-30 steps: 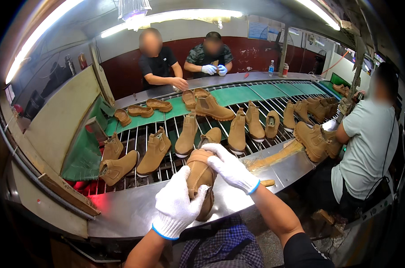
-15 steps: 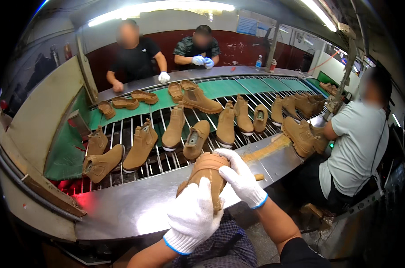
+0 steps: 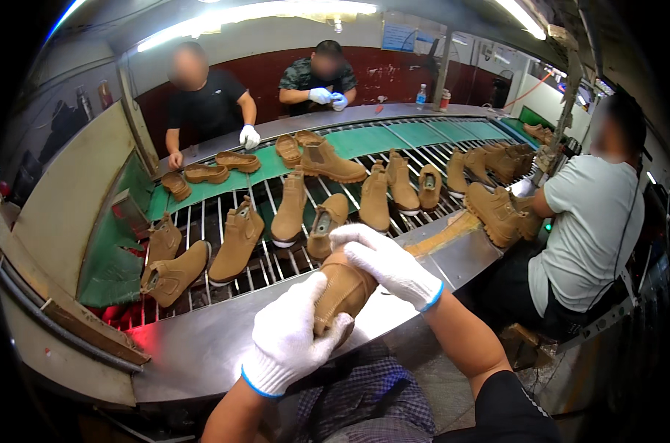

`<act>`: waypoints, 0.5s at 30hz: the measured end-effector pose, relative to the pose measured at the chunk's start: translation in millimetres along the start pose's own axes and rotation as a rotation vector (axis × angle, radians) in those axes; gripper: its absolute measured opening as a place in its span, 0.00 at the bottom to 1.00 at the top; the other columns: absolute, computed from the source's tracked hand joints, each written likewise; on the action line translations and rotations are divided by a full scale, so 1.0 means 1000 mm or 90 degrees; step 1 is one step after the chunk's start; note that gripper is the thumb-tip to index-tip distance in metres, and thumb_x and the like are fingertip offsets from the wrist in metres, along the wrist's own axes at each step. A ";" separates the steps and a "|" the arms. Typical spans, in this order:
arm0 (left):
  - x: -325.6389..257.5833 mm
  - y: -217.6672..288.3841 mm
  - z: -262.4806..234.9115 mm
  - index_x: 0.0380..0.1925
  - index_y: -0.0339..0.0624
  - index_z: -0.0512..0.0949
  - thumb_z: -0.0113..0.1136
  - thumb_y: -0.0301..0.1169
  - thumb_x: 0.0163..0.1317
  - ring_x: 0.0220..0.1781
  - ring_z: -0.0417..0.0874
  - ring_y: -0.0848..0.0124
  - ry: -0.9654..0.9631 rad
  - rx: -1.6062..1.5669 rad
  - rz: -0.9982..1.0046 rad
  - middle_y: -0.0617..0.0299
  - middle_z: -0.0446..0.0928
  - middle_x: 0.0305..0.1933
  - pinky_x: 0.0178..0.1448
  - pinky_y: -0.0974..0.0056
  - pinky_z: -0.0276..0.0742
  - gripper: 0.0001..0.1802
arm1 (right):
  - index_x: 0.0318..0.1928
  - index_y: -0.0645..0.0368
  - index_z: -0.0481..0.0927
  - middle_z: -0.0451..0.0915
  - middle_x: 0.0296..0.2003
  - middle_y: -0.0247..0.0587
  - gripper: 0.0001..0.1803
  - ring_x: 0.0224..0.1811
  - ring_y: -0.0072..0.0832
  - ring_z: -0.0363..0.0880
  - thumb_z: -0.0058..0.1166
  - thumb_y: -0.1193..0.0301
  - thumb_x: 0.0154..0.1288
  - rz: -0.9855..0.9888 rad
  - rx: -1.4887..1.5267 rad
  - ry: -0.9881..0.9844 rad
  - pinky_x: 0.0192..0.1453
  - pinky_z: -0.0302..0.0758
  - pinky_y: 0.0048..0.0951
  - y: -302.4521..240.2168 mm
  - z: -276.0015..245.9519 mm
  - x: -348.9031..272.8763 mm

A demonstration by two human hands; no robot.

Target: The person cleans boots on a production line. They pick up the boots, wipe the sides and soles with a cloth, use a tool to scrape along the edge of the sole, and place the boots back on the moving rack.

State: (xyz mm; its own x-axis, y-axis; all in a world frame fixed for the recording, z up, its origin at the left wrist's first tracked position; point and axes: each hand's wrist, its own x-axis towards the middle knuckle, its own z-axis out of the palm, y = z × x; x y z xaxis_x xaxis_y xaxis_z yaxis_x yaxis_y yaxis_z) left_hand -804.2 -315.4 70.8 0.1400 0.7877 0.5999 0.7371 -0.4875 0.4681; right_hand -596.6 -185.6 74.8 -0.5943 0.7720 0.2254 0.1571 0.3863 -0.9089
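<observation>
A brown boot (image 3: 346,292), tilted between my two white-gloved hands, is above the metal ledge in front of me. My left hand (image 3: 294,328) wraps its near end, thumb along the side with the pale stitching. Across its far end lie the curved fingers of my right hand (image 3: 387,258), which hide part of the boot. Just beyond, another tan boot (image 3: 327,224) sits on the conveyor with its opening toward me. To its left stands an upright boot (image 3: 291,207) with a pale edge at the bottom.
Several tan boots line the metal rod conveyor (image 3: 255,275). Loose soles (image 3: 206,173) lie on the green belt (image 3: 364,148) behind. Two people work across from me; a person in a pale shirt (image 3: 582,221) sits at right beside more boots (image 3: 494,214). The metal ledge (image 3: 202,358) runs along my side.
The boot in my hands has turned, bringing its stitched side into view. My left hand has shifted left and up; my right hand has moved slightly left and still grips the far end.
</observation>
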 end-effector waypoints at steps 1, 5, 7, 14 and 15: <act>-0.003 -0.008 -0.003 0.64 0.34 0.78 0.79 0.40 0.61 0.49 0.92 0.47 0.031 -0.021 -0.005 0.44 0.87 0.50 0.54 0.54 0.88 0.35 | 0.70 0.61 0.76 0.78 0.66 0.44 0.24 0.71 0.33 0.75 0.55 0.65 0.80 0.046 0.066 0.021 0.79 0.69 0.36 0.001 0.014 0.008; -0.011 -0.041 -0.013 0.66 0.30 0.74 0.78 0.34 0.64 0.55 0.92 0.56 0.064 -0.082 -0.116 0.41 0.87 0.55 0.60 0.56 0.87 0.34 | 0.78 0.62 0.66 0.76 0.69 0.49 0.40 0.72 0.34 0.73 0.66 0.54 0.77 -0.045 0.263 0.126 0.79 0.69 0.37 0.036 0.072 0.017; -0.014 -0.048 -0.016 0.66 0.28 0.74 0.78 0.33 0.65 0.58 0.91 0.59 0.072 -0.110 -0.165 0.42 0.86 0.57 0.63 0.57 0.85 0.34 | 0.78 0.63 0.65 0.76 0.69 0.47 0.42 0.73 0.34 0.73 0.67 0.52 0.76 -0.115 0.294 0.174 0.80 0.68 0.37 0.053 0.096 0.020; -0.020 -0.097 -0.020 0.67 0.32 0.73 0.75 0.34 0.69 0.59 0.87 0.62 0.164 -0.151 -0.292 0.45 0.84 0.59 0.65 0.58 0.83 0.32 | 0.84 0.52 0.58 0.75 0.72 0.62 0.37 0.75 0.54 0.75 0.52 0.56 0.83 0.094 0.094 0.014 0.80 0.68 0.44 0.104 0.129 -0.003; -0.019 -0.103 -0.019 0.67 0.32 0.73 0.75 0.34 0.69 0.59 0.87 0.63 0.166 -0.167 -0.283 0.46 0.84 0.59 0.65 0.59 0.83 0.32 | 0.84 0.53 0.59 0.75 0.72 0.62 0.37 0.75 0.54 0.75 0.52 0.57 0.82 0.108 0.118 -0.010 0.80 0.67 0.44 0.125 0.134 -0.012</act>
State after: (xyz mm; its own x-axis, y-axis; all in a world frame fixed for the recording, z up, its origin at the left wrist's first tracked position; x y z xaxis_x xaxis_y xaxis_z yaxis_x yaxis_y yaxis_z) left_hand -895.6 -286.8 23.7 -0.3372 0.8357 0.4334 0.4953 -0.2339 0.8366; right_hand -675.6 -214.1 -88.3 -0.5847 0.8090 0.0599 0.1097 0.1520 -0.9823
